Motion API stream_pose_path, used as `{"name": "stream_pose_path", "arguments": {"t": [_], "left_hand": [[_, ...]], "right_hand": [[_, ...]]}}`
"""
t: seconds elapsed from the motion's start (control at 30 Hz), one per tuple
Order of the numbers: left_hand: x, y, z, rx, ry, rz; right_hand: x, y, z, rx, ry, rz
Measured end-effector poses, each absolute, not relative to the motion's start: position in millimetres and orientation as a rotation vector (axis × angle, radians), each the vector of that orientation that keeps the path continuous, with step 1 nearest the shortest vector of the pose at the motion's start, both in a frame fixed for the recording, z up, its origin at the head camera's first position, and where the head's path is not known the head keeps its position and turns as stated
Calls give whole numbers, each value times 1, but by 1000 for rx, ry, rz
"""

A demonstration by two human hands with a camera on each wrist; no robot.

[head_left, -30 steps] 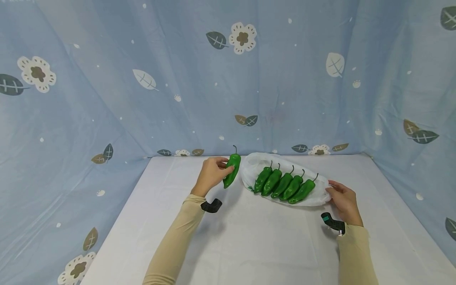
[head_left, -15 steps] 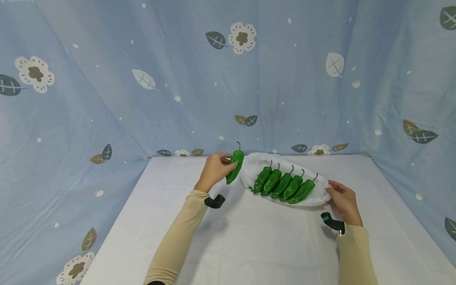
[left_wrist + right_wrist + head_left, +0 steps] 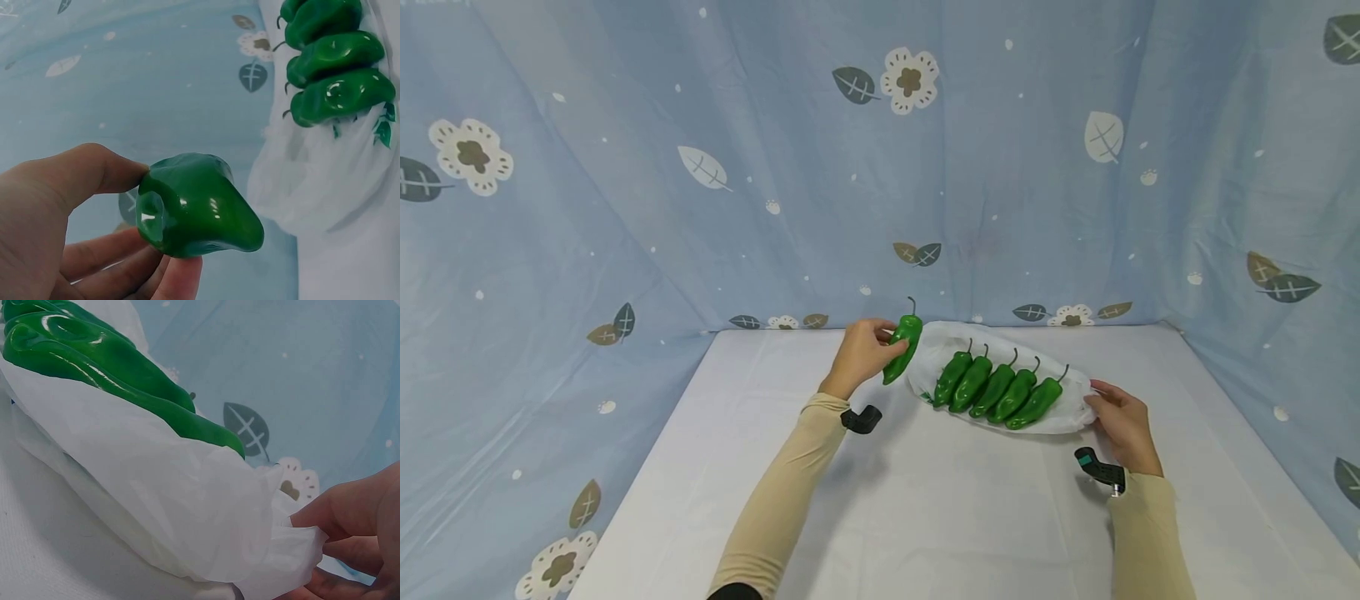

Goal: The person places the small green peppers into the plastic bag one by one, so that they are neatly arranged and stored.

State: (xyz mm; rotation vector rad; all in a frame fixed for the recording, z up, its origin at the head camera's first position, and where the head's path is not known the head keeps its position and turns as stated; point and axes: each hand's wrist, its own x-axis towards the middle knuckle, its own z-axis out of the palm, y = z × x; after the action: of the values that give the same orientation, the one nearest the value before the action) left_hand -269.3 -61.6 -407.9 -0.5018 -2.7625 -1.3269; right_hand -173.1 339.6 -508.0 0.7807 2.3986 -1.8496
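My left hand (image 3: 861, 356) pinches a shiny green pepper (image 3: 903, 348) between thumb and fingers, its thin stem pointing up. The pepper hangs just left of a white plastic bag (image 3: 931, 354), clear of the table. In the left wrist view the thumb presses one side of the held pepper (image 3: 200, 206) and fingers support it from below. Several more green peppers (image 3: 998, 390) lie side by side in a slanting row on the bag. At the bag's right end, my right hand (image 3: 1127, 427) pinches its edge; the right wrist view shows the crumpled bag edge (image 3: 290, 556) between thumb and fingers.
A white cloth covers the table (image 3: 955, 517). Behind it hangs a blue curtain (image 3: 820, 167) with flowers and leaves, meeting the table's back edge. Each wrist wears a black camera mount (image 3: 861, 419).
My left hand has moved right and slightly up with the pepper, closer to the bag. The right hand, the bag and the row of peppers have stayed put.
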Motion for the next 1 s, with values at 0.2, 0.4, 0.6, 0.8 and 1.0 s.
{"name": "stream_pose_path", "arguments": {"t": [0.2, 0.4, 0.6, 0.8, 1.0], "left_hand": [[-272, -56, -409, -541, -2746, -1318], [-273, -51, -410, -545, -2748, -1321], [-277, -47, -413, -570, -2748, -1297], [-279, -43, -415, -590, -2761, -1263], [-281, -40, -417, -595, -2794, -1204]], "right_hand": [[-173, 340, -507, 781, 2395, -1847], [-173, 339, -506, 795, 2392, -1844], [-172, 339, -506, 789, 2391, -1841], [-172, 339, -507, 785, 2396, -1838], [-173, 340, -508, 778, 2404, -1835]]}}
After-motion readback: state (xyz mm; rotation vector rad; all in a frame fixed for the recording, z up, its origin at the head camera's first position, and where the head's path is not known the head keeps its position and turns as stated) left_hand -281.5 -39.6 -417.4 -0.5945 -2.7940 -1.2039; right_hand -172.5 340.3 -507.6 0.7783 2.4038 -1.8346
